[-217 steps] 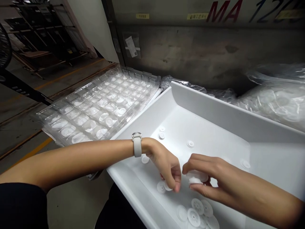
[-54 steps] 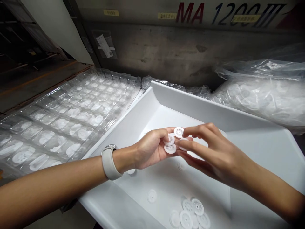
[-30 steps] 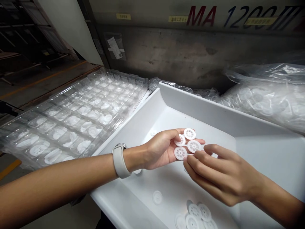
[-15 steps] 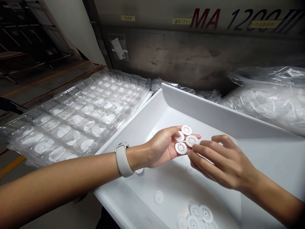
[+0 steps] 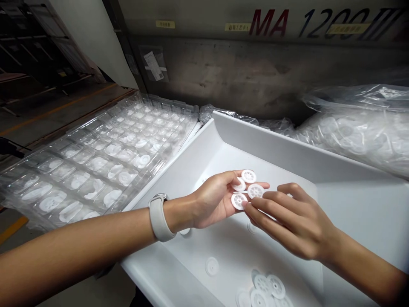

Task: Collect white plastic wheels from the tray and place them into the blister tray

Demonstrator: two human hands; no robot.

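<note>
Over the white bin my left hand (image 5: pixel 212 200), with a pale wristwatch on its wrist, holds a cluster of small white plastic wheels (image 5: pixel 256 191) that seem joined by thin sprues. Its thumb presses on one of them. My right hand (image 5: pixel 292 215) reaches in from the right, its fingers closed at the near edge of the cluster, touching the lower wheel (image 5: pixel 239 201). The fingertips' exact grip is partly hidden. Below, several loose white wheels (image 5: pixel 262 285) lie in a pile, and a single wheel (image 5: pixel 211 266) rests apart from them.
To the left stands a clear plastic tray (image 5: pixel 105 155) with many compartments holding white parts. The white bin (image 5: pixel 271 149) has raised walls. A clear bag (image 5: pixel 354 128) full of white parts lies behind it on the right, before a machine panel (image 5: pixel 223 64).
The view has shifted slightly, so everything sits a little to the left. My right fingers have moved slightly toward the lower wheel; the cluster stays in my left hand.
</note>
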